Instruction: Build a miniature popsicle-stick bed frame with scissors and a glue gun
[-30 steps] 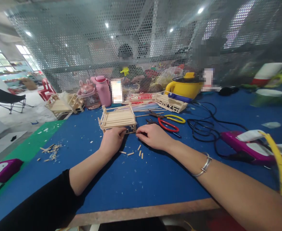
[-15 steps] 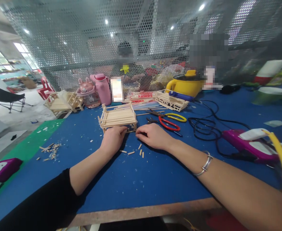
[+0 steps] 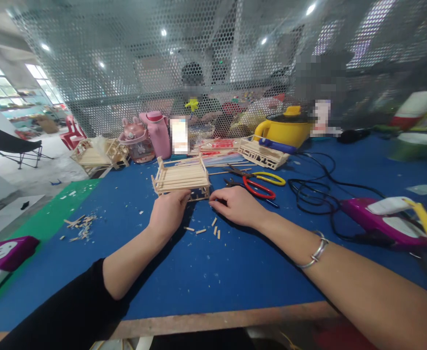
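Note:
A miniature bed of thin wooden sticks (image 3: 183, 178) stands on the blue table in front of me. My left hand (image 3: 169, 209) is closed at its near left side, thumb and finger pinched at the lower front edge. Most of those fingers are hidden behind the hand. My right hand (image 3: 238, 206) rests on the table by the bed's near right corner, fingers curled and tips pinched together; whatever they hold is too small to make out. Short cut stick pieces (image 3: 201, 231) lie between the hands.
Red-handled pliers (image 3: 259, 188) and yellow-handled pliers (image 3: 272, 178) lie beyond my right hand. A small wooden frame (image 3: 262, 152), a yellow pot (image 3: 286, 130) and a pink bottle (image 3: 158, 136) stand behind. Black cable (image 3: 310, 189) and a purple power strip (image 3: 384, 221) are right; stick scraps (image 3: 82, 226) left.
The view has shifted slightly. My left hand has slid a little to the left along the bed's front edge. My right hand stays pinched near the bed's right corner.

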Demonstrator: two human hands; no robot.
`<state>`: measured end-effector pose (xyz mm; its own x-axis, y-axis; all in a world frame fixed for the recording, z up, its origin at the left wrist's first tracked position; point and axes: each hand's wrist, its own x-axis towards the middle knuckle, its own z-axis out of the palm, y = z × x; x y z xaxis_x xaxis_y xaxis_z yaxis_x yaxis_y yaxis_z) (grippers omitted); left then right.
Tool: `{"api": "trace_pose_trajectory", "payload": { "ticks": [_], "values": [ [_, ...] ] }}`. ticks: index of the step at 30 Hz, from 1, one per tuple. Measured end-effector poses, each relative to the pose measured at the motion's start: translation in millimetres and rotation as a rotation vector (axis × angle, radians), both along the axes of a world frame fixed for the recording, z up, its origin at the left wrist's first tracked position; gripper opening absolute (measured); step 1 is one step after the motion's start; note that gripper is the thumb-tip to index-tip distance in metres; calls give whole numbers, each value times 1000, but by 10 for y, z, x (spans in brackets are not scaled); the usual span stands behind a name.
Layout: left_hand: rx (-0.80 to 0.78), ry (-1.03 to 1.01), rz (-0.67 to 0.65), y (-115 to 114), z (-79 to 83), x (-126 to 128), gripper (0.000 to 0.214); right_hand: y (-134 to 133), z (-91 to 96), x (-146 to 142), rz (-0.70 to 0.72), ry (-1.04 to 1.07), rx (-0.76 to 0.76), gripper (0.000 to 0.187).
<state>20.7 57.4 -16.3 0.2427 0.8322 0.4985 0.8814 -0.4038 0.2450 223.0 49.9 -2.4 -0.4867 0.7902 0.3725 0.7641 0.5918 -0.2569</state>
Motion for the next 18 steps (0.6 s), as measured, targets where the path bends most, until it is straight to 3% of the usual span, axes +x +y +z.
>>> {"api": "trace_pose_trajectory", "payload": {
  "ticks": [3, 6, 13, 18],
  "values": [
    [47, 11, -6, -79, 28, -42, 24, -11, 13, 3, 4, 11, 77, 20],
    [76, -4, -107, -154, 50, -35, 21, -36, 22, -19, 49, 5, 204, 26],
    [13, 67, -256, -143, 74, 29, 15, -73, 61, -101, 71, -82, 392, 30],
    [-3, 112, -237, -90, 74, 0, 21, -49, 169, -218, 156, -277, 465, 26]
  ]
}}
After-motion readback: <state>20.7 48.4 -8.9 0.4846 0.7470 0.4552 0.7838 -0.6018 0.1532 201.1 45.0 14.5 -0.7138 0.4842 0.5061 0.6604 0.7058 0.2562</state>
